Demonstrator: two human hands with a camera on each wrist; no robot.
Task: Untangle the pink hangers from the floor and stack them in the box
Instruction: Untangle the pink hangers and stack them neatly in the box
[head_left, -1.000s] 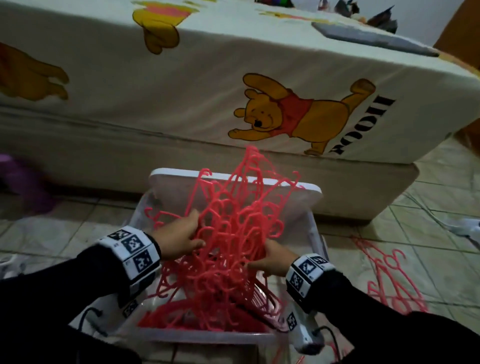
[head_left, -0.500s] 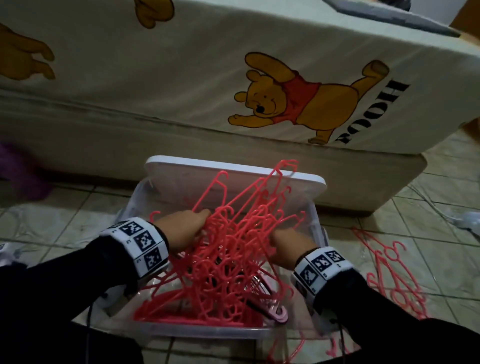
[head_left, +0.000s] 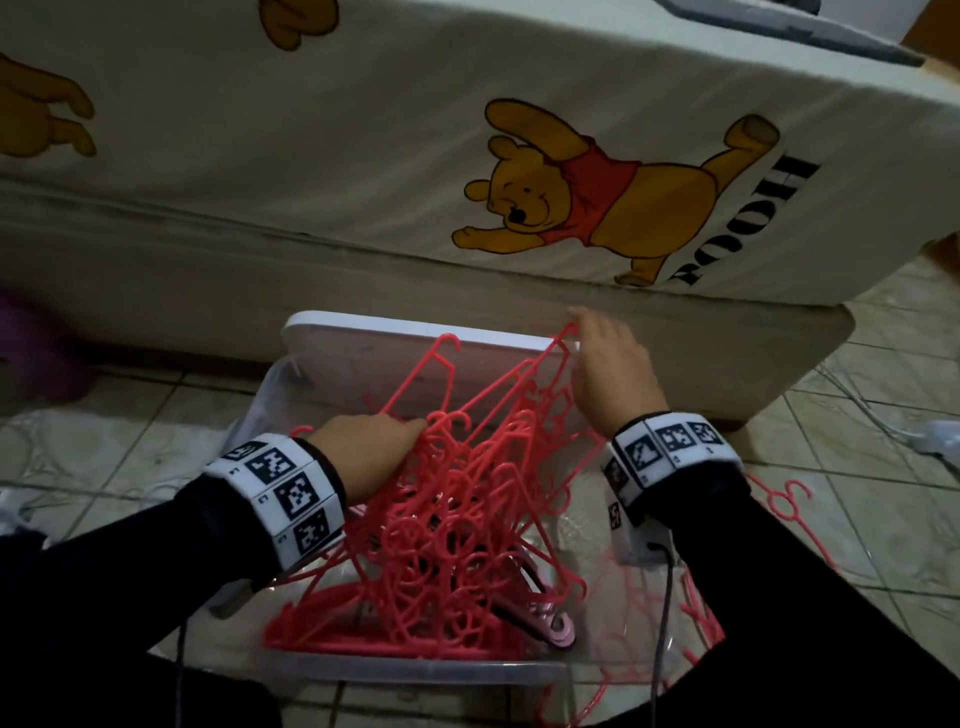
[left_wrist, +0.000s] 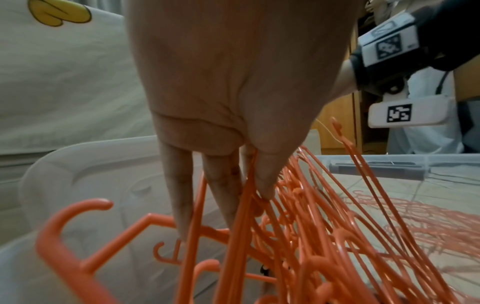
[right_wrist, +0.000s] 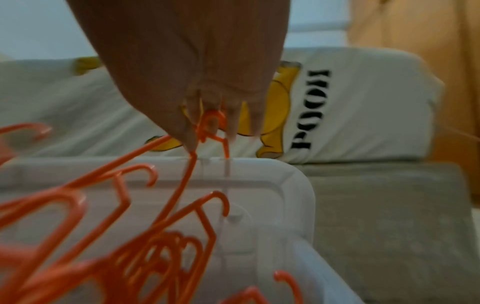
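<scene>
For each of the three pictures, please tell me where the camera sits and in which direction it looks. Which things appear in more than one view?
Head: worn on the head, looks forward and down at the clear box; both hands, wristbands and sleeves show.
Left wrist: looks along the left hand into the tangled pink hangers; the other wrist shows.
Right wrist: looks along the right hand, pinching a hanger hook, toward the bed.
Shared: all three show hangers and box; head and right wrist show the bed's bear print.

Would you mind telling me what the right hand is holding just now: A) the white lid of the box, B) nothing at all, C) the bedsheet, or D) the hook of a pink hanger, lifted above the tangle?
D: the right hand pinches a hanger hook raised above the tangle of pink hangers in the box.
</scene>
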